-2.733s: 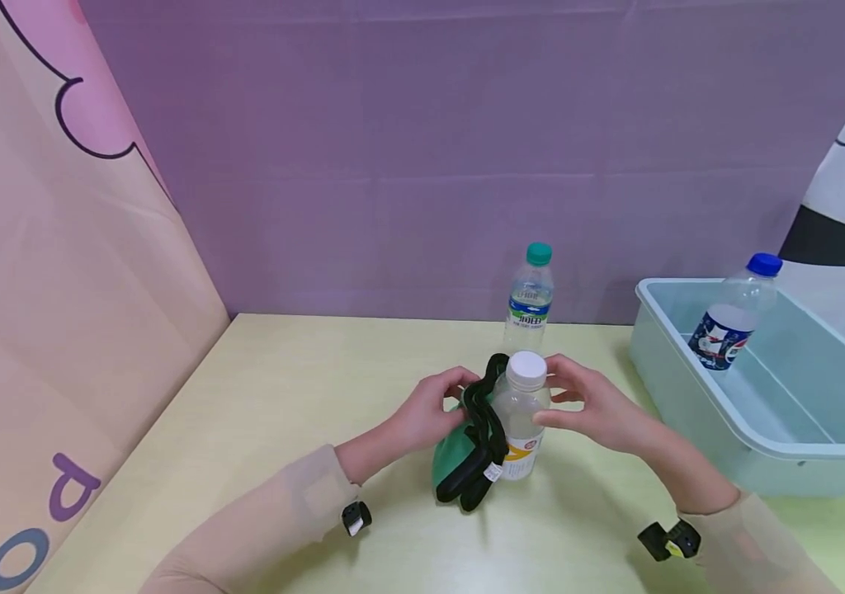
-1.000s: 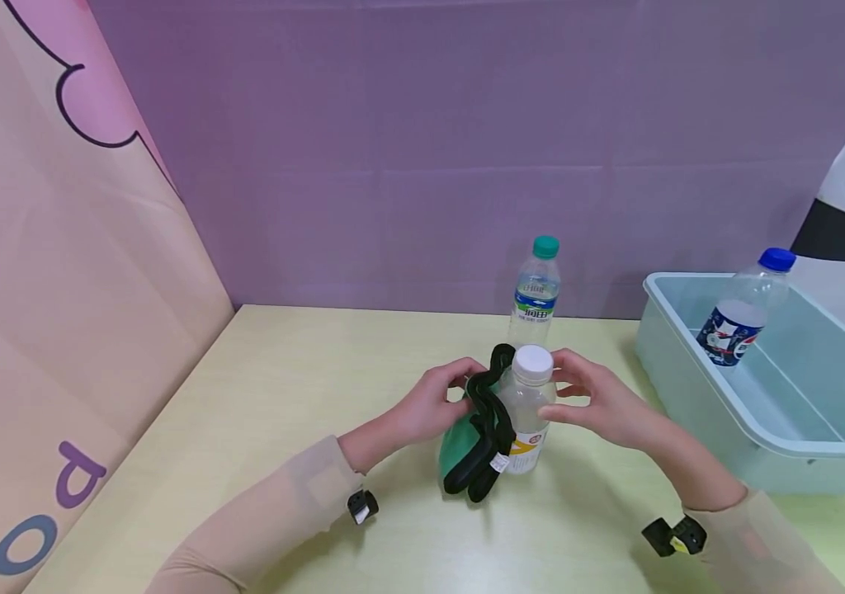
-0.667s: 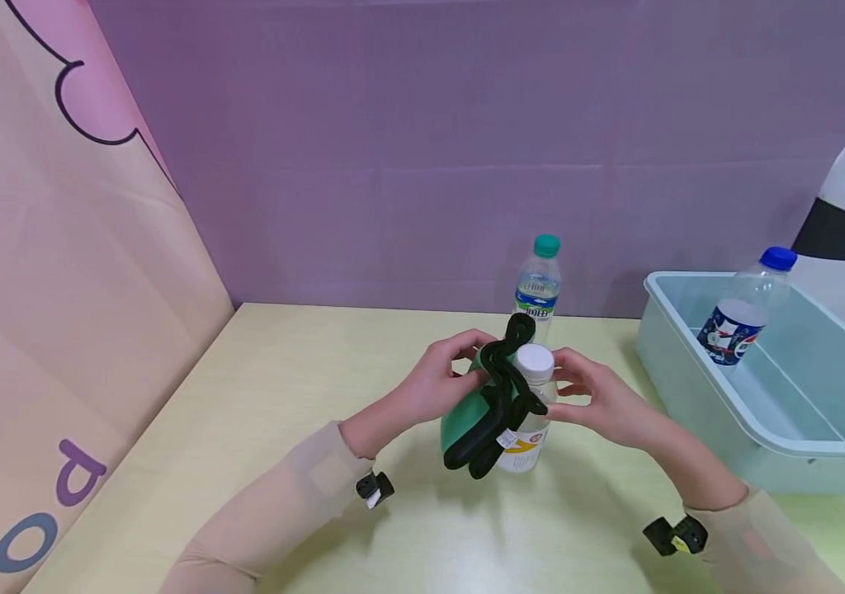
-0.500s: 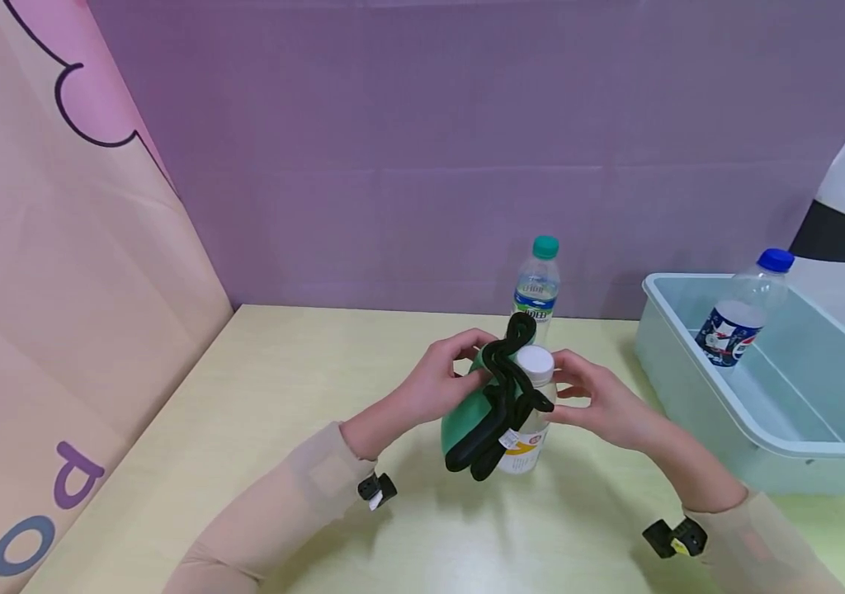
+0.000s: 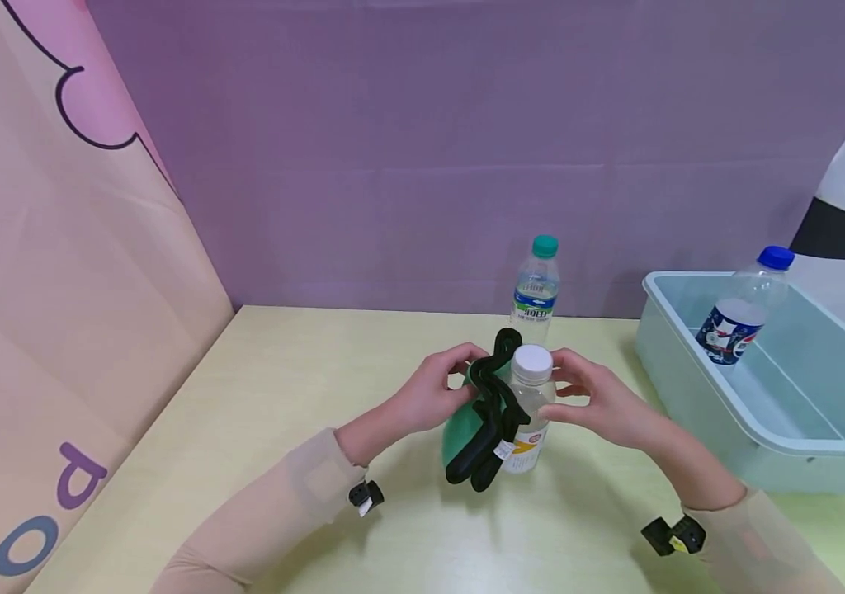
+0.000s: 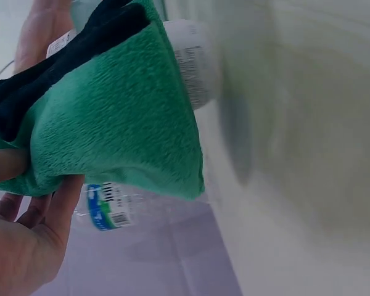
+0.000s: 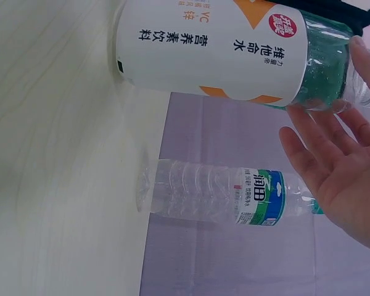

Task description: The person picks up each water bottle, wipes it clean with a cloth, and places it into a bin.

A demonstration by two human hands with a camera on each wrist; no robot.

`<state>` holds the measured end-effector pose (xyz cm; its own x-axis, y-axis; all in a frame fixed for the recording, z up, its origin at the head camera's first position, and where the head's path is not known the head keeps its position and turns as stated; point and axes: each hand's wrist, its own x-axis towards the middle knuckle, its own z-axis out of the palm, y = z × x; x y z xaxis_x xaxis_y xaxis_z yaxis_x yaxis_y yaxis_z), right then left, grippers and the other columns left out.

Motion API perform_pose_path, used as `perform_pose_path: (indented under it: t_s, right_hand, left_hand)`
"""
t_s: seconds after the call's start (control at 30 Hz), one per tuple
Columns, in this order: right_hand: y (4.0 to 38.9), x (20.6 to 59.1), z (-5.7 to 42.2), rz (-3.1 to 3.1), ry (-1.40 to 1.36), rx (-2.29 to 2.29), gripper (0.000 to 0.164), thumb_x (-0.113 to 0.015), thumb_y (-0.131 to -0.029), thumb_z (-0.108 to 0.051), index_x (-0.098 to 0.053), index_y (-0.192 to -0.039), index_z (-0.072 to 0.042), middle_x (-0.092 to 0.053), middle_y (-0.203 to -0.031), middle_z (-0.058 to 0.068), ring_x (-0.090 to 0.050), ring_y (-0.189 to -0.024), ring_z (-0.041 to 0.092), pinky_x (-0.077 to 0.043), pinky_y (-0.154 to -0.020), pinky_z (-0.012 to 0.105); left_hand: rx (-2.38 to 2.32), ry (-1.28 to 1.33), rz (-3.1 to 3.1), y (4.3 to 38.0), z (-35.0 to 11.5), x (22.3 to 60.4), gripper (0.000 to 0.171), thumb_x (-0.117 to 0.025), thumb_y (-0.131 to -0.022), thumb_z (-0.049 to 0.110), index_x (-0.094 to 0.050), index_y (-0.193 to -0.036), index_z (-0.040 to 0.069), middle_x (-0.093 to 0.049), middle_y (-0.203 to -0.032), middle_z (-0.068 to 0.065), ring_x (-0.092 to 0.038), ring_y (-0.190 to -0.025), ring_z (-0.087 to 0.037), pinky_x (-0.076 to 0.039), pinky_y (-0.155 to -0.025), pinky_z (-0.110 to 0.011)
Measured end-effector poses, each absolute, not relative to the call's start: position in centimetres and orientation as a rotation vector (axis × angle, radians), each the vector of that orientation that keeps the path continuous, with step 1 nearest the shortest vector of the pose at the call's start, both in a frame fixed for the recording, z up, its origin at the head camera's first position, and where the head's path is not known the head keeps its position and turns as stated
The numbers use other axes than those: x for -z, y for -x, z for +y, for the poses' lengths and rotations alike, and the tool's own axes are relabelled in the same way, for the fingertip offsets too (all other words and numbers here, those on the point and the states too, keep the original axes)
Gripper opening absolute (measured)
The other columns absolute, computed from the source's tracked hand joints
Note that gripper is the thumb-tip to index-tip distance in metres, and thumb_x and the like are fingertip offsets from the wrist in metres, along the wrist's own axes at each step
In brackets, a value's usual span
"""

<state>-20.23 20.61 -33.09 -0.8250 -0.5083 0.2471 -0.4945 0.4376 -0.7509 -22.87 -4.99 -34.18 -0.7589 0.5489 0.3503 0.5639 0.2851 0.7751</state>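
My left hand (image 5: 430, 400) pinches a folded green cloth (image 5: 460, 433) with black edging and a small white tag. The cloth's black edge lies against the left side of a clear bottle (image 5: 530, 400) with a white cap and a white-and-orange label. My right hand (image 5: 593, 400) grips this bottle near its shoulder, thumb on one side and fingers on the other. In the right wrist view its label (image 7: 216, 49) is plain, and green cloth shows through the clear part. The left wrist view shows the cloth's plush face (image 6: 117, 117) covering much of the bottle.
A clear water bottle (image 5: 534, 289) with a green cap stands just behind. At the right is a light blue bin (image 5: 690, 412), where a blue-capped Pepsi bottle (image 5: 727, 334) leans. A purple backdrop (image 5: 393, 165) rises at the table's far edge.
My left hand slid the cloth up along the white-capped bottle, then brought it back down and slightly left. My right hand keeps its grip, and the bottle stays in place.
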Motion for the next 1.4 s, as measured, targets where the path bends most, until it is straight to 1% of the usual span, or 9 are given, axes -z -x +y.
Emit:
perform_pose_path:
  t_s: [0.1,0.27,0.5,0.7,0.9,1.1,1.17,1.27,1.4]
  right_hand:
    - [20.2,33.2,20.6,2.647,0.907,1.378,0.052,-0.075,-0.085,-0.012,-0.050,-0.128,0.001,-0.056,-0.124,0.017,-0.056,-0.113,0.037,-0.048,-0.091,0.050]
    - [20.3,33.3,20.6,2.647,0.896,1.378,0.053,-0.075,-0.085,-0.013,-0.049,-0.129,0.001,-0.056,-0.125,0.018,-0.055,-0.114,0.038,-0.048,-0.091,0.052]
    - [20.2,33.3,20.5,2.650,0.898,1.382,0.052,-0.075,-0.085,-0.013,-0.049,-0.128,0.001,-0.056,-0.125,0.018,-0.055,-0.113,0.039,-0.048,-0.091,0.053]
    - [20.2,33.4,20.5,2.635,0.913,1.394,0.050,-0.075,-0.085,-0.011,-0.050,-0.127,0.001,-0.057,-0.124,0.018,-0.056,-0.113,0.038,-0.046,-0.091,0.057]
    - [20.2,33.3,20.6,2.667,0.926,1.369,0.052,-0.075,-0.084,-0.011,-0.050,-0.127,0.002,-0.058,-0.123,0.017,-0.056,-0.113,0.038,-0.047,-0.092,0.053]
    - [20.2,33.1,20.5,2.662,0.933,1.371,0.052,-0.075,-0.085,-0.011,-0.049,-0.128,0.002,-0.058,-0.123,0.016,-0.056,-0.113,0.037,-0.048,-0.092,0.051]
    - [20.2,33.1,20.5,2.661,0.928,1.370,0.052,-0.075,-0.085,-0.011,-0.049,-0.129,0.002,-0.058,-0.123,0.016,-0.056,-0.113,0.037,-0.048,-0.092,0.051]
    - [20.2,33.1,20.5,2.663,0.936,1.365,0.052,-0.075,-0.085,-0.010,-0.049,-0.129,0.002,-0.058,-0.123,0.016,-0.057,-0.113,0.036,-0.048,-0.092,0.051]
    - [20.2,33.1,20.7,2.668,0.955,1.353,0.052,-0.074,-0.086,-0.010,-0.049,-0.129,0.002,-0.058,-0.123,0.015,-0.057,-0.112,0.035,-0.048,-0.092,0.051]
  left_hand:
    - [1.489,1.095,-2.547,23.0,-5.1,35.2,0.026,-0.062,-0.087,-0.010,-0.061,-0.111,0.001,-0.065,-0.103,-0.008,-0.057,-0.089,-0.022,-0.048,-0.090,-0.045]
    - [1.416,1.116,-2.616,23.3,-5.1,36.7,0.026,-0.062,-0.085,-0.011,-0.062,-0.108,0.001,-0.065,-0.102,-0.008,-0.056,-0.086,-0.023,-0.049,-0.087,-0.046]
    - [1.450,1.096,-2.590,23.4,-5.0,37.0,0.026,-0.063,-0.085,-0.010,-0.063,-0.109,0.001,-0.066,-0.104,-0.008,-0.057,-0.088,-0.023,-0.048,-0.086,-0.047]
    - [1.568,1.030,-2.537,23.1,-5.1,36.1,0.028,-0.062,-0.087,-0.009,-0.063,-0.112,0.002,-0.065,-0.104,-0.008,-0.057,-0.090,-0.022,-0.050,-0.079,-0.043]
    - [1.665,1.041,-2.460,22.9,-5.0,34.3,0.025,-0.060,-0.091,-0.006,-0.062,-0.114,0.003,-0.065,-0.103,-0.007,-0.057,-0.091,-0.020,-0.052,-0.075,-0.033]
    - [1.678,1.080,-2.432,22.9,-5.2,33.6,0.024,-0.061,-0.091,-0.004,-0.062,-0.114,0.004,-0.065,-0.103,-0.007,-0.057,-0.093,-0.020,-0.051,-0.079,-0.041]
    - [1.676,1.080,-2.432,22.9,-5.4,33.7,0.024,-0.062,-0.091,-0.004,-0.062,-0.114,0.004,-0.065,-0.102,-0.007,-0.057,-0.093,-0.020,-0.051,-0.081,-0.041]
    - [1.698,1.071,-2.423,22.8,-5.7,33.9,0.023,-0.061,-0.091,-0.004,-0.062,-0.114,0.003,-0.065,-0.101,-0.009,-0.058,-0.093,-0.021,-0.054,-0.079,-0.036]
    - [1.718,1.029,-2.406,22.6,-6.4,34.1,0.024,-0.061,-0.091,-0.005,-0.061,-0.113,0.002,-0.064,-0.099,-0.010,-0.059,-0.092,-0.022,-0.056,-0.072,-0.029]
